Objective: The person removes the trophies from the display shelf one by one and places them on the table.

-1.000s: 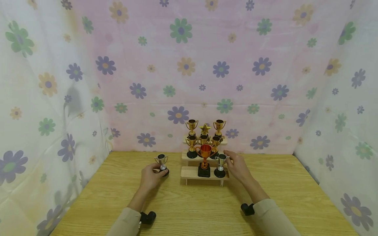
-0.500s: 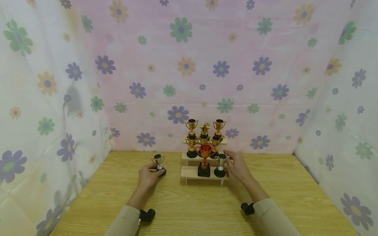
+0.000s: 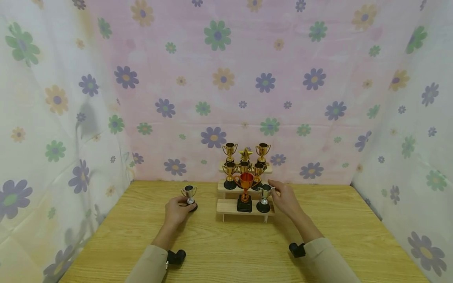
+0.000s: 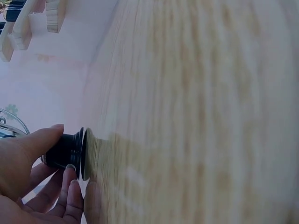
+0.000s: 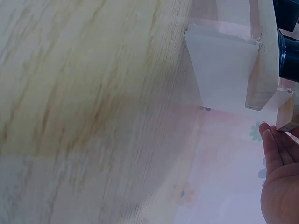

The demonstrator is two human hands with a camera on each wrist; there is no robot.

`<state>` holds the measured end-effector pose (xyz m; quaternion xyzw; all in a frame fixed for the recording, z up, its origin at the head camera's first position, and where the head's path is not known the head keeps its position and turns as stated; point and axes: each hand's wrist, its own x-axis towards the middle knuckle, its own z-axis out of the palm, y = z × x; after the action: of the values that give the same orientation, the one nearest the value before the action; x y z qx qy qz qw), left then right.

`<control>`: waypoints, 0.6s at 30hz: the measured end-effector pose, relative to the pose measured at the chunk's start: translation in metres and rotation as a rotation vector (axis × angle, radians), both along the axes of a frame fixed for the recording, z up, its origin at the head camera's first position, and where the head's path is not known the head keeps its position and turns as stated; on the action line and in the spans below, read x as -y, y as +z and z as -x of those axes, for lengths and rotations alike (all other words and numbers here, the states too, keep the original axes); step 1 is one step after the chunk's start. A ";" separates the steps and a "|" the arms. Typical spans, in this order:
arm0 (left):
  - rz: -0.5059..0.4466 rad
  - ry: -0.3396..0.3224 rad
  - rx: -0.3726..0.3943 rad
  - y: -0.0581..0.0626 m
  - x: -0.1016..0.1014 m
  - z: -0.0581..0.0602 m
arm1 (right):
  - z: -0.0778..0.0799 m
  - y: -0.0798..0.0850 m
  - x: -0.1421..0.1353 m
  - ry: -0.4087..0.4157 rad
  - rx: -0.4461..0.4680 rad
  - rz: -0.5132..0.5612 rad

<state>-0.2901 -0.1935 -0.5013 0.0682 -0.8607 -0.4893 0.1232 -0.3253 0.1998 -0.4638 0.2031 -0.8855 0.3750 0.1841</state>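
My left hand (image 3: 177,211) pinches the black base of a small silver trophy (image 3: 190,191) that stands upright on the table, left of a stepped wooden stand (image 3: 226,206). The left wrist view shows thumb and fingertips around the black base (image 4: 65,151), low at the tabletop. My right hand (image 3: 284,198) is at the right side of the stand, fingertips beside another silver trophy (image 3: 264,191) on the lowest step. In the right wrist view several fingers (image 5: 275,149) reach to the end of a step; thumb and forefinger are mostly out of frame, so I cannot tell whether they grip anything.
An orange trophy (image 3: 245,182) shares the lowest step. Behind it, gold cups (image 3: 230,169) fill the middle step. A gold star trophy (image 3: 245,154) stands between two gold cups (image 3: 263,149) on the top step. Flower-patterned cloth (image 3: 223,98) surrounds the wooden table (image 3: 226,251).
My left hand and its silver trophy have shifted slightly left, away from the stand, mostly in the first half second. The right hand stays where it was.
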 end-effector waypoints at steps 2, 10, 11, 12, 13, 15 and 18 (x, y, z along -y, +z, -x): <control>0.001 0.002 0.008 0.000 0.000 0.000 | 0.000 0.000 0.000 0.002 -0.001 0.001; 0.003 0.003 0.002 0.003 -0.001 0.000 | 0.000 0.001 -0.001 0.003 0.007 0.007; 0.000 0.003 -0.001 0.003 -0.001 0.000 | 0.000 0.001 -0.001 0.001 0.007 0.006; -0.002 0.002 -0.002 0.003 -0.001 0.000 | 0.000 0.001 -0.001 0.000 0.007 0.004; -0.002 0.000 -0.004 0.003 -0.001 0.000 | 0.000 0.001 -0.001 -0.001 0.007 0.001; 0.004 -0.004 -0.002 0.004 -0.001 -0.002 | 0.001 0.000 -0.001 -0.001 0.010 0.001; 0.016 0.002 0.010 0.004 0.002 -0.006 | 0.001 -0.001 0.000 0.003 0.018 -0.004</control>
<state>-0.2839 -0.1950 -0.4973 0.0705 -0.8651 -0.4821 0.1197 -0.3261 0.2003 -0.4644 0.2016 -0.8875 0.3754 0.1753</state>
